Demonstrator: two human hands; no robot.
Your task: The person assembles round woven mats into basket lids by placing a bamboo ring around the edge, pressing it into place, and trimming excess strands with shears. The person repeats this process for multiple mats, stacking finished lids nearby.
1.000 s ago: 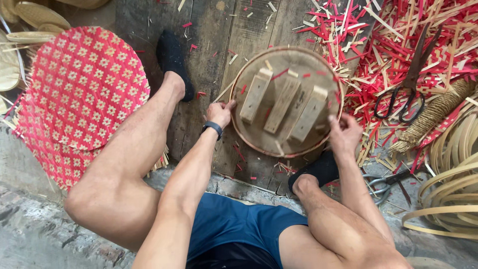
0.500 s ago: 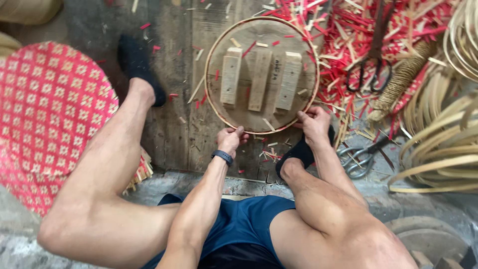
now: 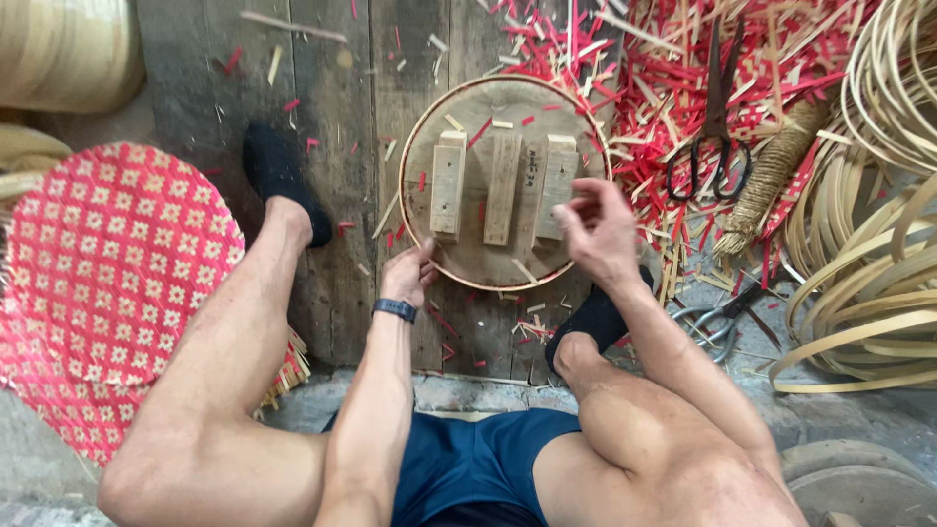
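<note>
Both hands work at the near edge of the round wooden form (image 3: 505,181), which lies flat on the plank floor (image 3: 332,146) between my feet. My left hand (image 3: 408,274) grips the near-left rim, fingers curled on the thin bamboo hoop (image 3: 410,132) that runs round the disc. My right hand (image 3: 597,229) hovers over the near-right part of the form with fingers loosely spread, holding nothing that I can make out — it partly covers the rightmost of the three wooden battens (image 3: 503,187) fixed across the top. As I judge it, the hoop already sits round the whole visible rim, so the shaping appears well advanced; whether its ends are joined or bound I cannot tell, since the near edge is partly hidden behind the hands. No weaving is mounted on the form yet. Beyond the right hand lie black shears (image 3: 714,127) on a heap of red and natural offcuts (image 3: 683,68), with a roll of twine (image 3: 771,176) beside them and coiled bamboo strips (image 3: 869,244) further right. Left of the left hand rests a finished red-and-white woven mat (image 3: 107,283).
</note>
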